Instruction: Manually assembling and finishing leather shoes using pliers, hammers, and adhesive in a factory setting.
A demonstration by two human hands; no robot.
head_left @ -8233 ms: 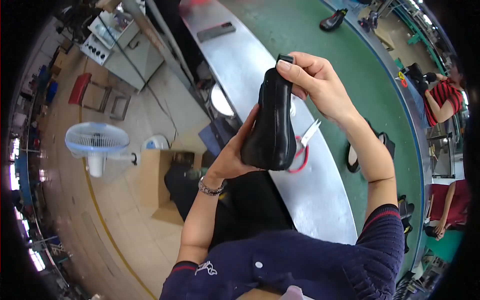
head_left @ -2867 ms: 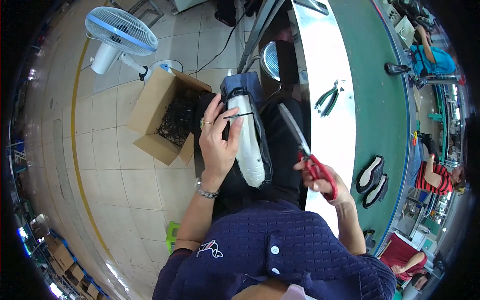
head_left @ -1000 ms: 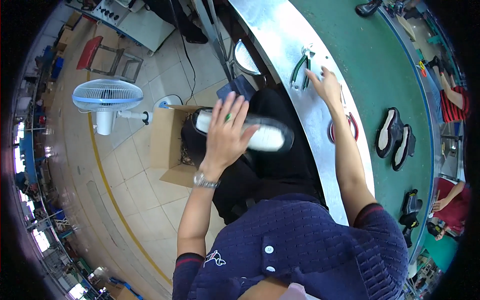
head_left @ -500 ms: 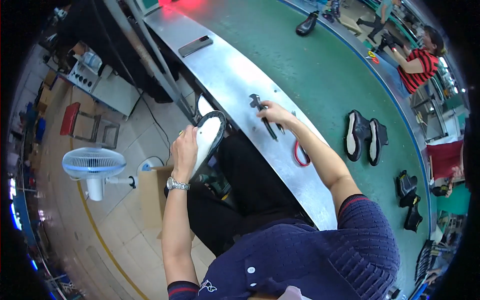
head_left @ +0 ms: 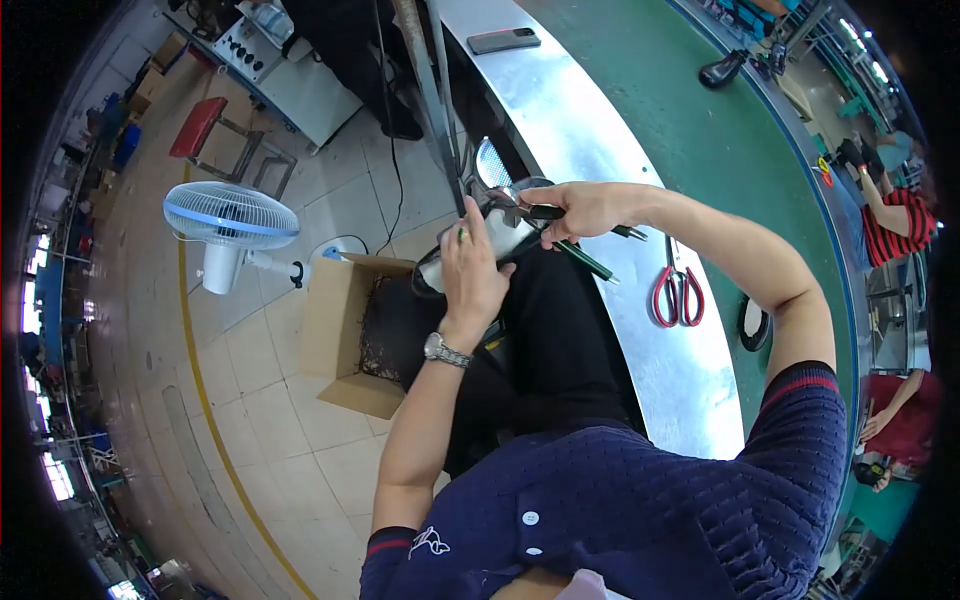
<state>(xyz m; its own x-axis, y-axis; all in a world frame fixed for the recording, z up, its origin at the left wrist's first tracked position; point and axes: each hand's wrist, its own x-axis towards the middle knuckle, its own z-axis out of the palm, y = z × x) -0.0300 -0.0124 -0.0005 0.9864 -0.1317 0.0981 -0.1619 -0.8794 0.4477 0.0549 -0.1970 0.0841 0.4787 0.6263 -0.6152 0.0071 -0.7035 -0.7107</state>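
Over my lap, a black shoe (head_left: 430, 275) lies with its white underside turned up. My left hand (head_left: 470, 270) is laid across it and grips it, hiding the shoe's middle part. My right hand (head_left: 588, 210) is closed around a pair of pincers (head_left: 592, 262) with dark green handles. The metal jaws reach the shoe's far end, close to my left fingertips. Whether they bite on the shoe's edge cannot be made out. Red-handled scissors (head_left: 678, 297) lie on the metal ledge (head_left: 660, 385), near my right forearm.
A phone (head_left: 503, 40) rests farther up the ledge, beside the green belt (head_left: 640, 90). Another shoe (head_left: 754, 323) sits behind my right arm. An open cardboard box (head_left: 335, 310) and a fan (head_left: 230, 222) stand at left. A metal post (head_left: 430, 90) rises ahead. Co-workers sit across the belt.
My right hand has brought the pincers from above the ledge to the shoe. My left hand now holds the shoe lower and flatter over my lap. The view has shifted.
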